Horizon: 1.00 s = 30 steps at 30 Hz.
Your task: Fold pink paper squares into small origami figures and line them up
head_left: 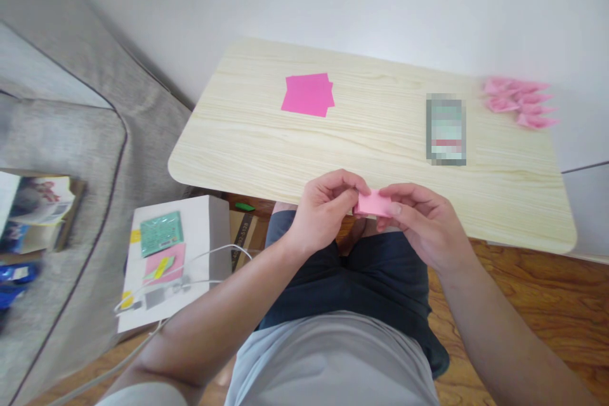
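**Two hands pinched on one small folded pink paper**

Two hands met at the near edge of the table, just above the person's lap, with a small folded pink paper caught between them. Going from the left, a grey sofa filled that side, and a white box with a cable and small cards on top sat on the floor beside it. Further in, on the far part of the table, lay a short stack of flat pink sheets.

The left hand was curled, thumb and forefinger closed on the left end of the folded piece. The right hand held the other end, thumb on top, the remaining fingers tucked under. Both were clamped on the same piece, knuckles nearly touching.

By its look the paper would be very light and thin, soft enough to crease at a touch, yet stiffer where layers had already doubled. It seemed likely to tear or crumple under a hard squeeze, and not slippery. Holding it at the ends, near the folded edges, looked the safest grip, since the middle would buckle.

Right of the hands, a blurred phone lay flat, and at the far right corner sat a cluster of folded pink shapes, well apart from the hands.
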Tool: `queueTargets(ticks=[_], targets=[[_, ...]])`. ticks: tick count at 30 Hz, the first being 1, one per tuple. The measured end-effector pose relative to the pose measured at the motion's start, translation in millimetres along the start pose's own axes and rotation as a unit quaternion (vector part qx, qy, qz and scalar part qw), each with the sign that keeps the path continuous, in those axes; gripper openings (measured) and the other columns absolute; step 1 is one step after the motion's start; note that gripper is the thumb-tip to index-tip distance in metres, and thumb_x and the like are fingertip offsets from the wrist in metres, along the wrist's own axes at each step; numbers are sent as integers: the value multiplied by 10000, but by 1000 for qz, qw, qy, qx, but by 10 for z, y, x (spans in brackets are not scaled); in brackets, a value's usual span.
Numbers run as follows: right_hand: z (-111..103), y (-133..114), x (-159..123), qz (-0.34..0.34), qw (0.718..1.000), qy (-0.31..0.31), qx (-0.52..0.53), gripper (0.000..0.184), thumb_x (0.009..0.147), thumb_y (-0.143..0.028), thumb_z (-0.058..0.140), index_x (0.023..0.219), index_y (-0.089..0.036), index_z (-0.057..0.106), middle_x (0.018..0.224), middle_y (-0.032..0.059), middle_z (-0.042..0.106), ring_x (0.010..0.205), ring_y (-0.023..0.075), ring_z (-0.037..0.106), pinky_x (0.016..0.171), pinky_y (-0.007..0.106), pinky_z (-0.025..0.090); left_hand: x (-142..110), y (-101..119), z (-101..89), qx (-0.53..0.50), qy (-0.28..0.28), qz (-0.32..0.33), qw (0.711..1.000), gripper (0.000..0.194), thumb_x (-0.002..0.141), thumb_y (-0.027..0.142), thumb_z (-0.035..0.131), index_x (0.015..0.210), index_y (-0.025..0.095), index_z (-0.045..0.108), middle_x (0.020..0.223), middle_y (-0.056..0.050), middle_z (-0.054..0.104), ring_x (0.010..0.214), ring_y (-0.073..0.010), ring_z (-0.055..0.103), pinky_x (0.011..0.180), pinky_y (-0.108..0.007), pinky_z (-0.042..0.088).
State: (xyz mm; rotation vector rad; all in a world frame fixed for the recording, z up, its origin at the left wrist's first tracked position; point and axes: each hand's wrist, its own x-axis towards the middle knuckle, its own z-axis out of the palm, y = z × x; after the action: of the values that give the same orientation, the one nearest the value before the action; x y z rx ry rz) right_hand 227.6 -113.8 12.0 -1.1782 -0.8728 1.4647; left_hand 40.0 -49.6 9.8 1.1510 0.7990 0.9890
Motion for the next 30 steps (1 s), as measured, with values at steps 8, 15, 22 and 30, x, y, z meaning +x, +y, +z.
queueTargets(ticks=[8, 15, 22, 30], targets=[[25, 8, -1, 6, 1000, 5, -18, 378, 817, -360, 873, 1152, -268, 725, 868, 0, 745, 679, 153, 703, 642, 301, 622, -7, 25, 27, 4, 11, 7, 1000, 113, 836, 152, 626, 826, 182, 735, 727, 13, 672, 646, -100, 584, 622, -229, 479], [22, 11, 11, 9, 1000, 7, -4, 301, 838, -345, 858, 1097, -272, 722, 864, -10, 748, 658, 134, 687, 611, 274, 604, -11, -12, -1, -42, -3, -3, 999, 103, 858, 151, 654, 853, 179, 753, 775, 5, 695, 694, -101, 610, 674, -230, 505], [13, 5, 17, 12, 1000, 9, -8, 284, 840, -370, 852, 1048, -262, 691, 798, -29, 717, 630, 132, 674, 592, 280, 605, -55, 8, -1, -110, -59, -68, 990, 242, 819, 329, 848, 938, 175, 705, 767, -3, 706, 660, -108, 639, 637, -235, 521], [53, 18, -4, -13, 999, 28, -25, 222, 889, -356, 808, 1055, -263, 694, 812, -22, 717, 658, 130, 675, 614, 272, 603, -48, 6, 9, -105, -48, -64, 991, 228, 820, 296, 839, 934, 166, 690, 727, 13, 659, 627, -88, 607, 609, -211, 481]])
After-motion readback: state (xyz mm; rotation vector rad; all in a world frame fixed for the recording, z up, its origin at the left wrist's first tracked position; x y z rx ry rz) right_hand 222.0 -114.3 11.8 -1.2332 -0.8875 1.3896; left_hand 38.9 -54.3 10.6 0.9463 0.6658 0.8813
